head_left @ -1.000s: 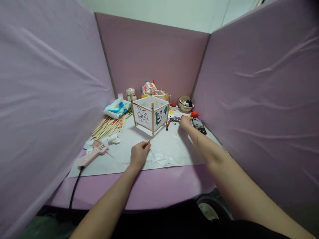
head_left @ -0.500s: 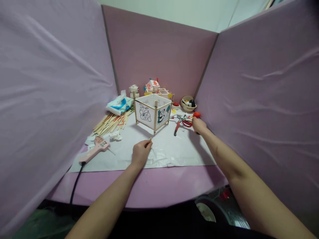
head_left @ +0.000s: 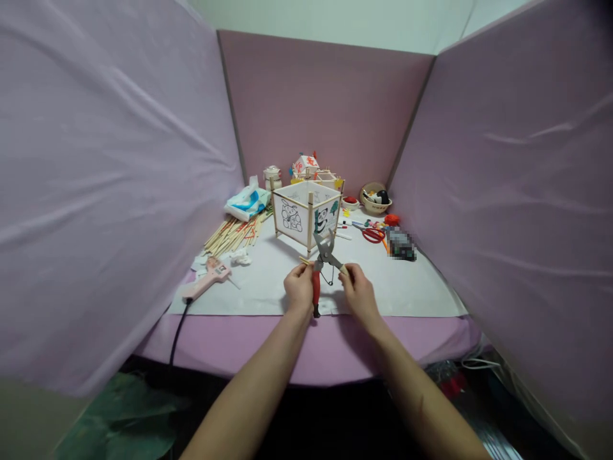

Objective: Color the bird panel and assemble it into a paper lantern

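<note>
My left hand (head_left: 299, 286) is closed in a pinch on a short wooden stick (head_left: 304, 260), whose end pokes out above the fingers. It is right against the red handle of the pruning shears (head_left: 324, 255); whether it also grips that handle I cannot tell. My right hand (head_left: 359, 291) is closed on the other handle. The shears' jaws are spread and point away from me. Just behind them stands a square lantern frame (head_left: 310, 220) of wooden sticks with white panels, a rabbit outline and a coloured panda showing on two of them.
At left lie a pink glue gun (head_left: 208, 280) with a black cord, a pile of wooden sticks (head_left: 232, 236) and a tissue pack (head_left: 248, 200). Red scissors (head_left: 373, 235), a blurred dark object (head_left: 401, 244) and a basket (head_left: 376, 199) are at right. Pink partitions enclose the table.
My right hand has come from the right side to the middle, bringing the pruning shears up to my left hand. The view has shifted slightly. The lantern frame stays standing.
</note>
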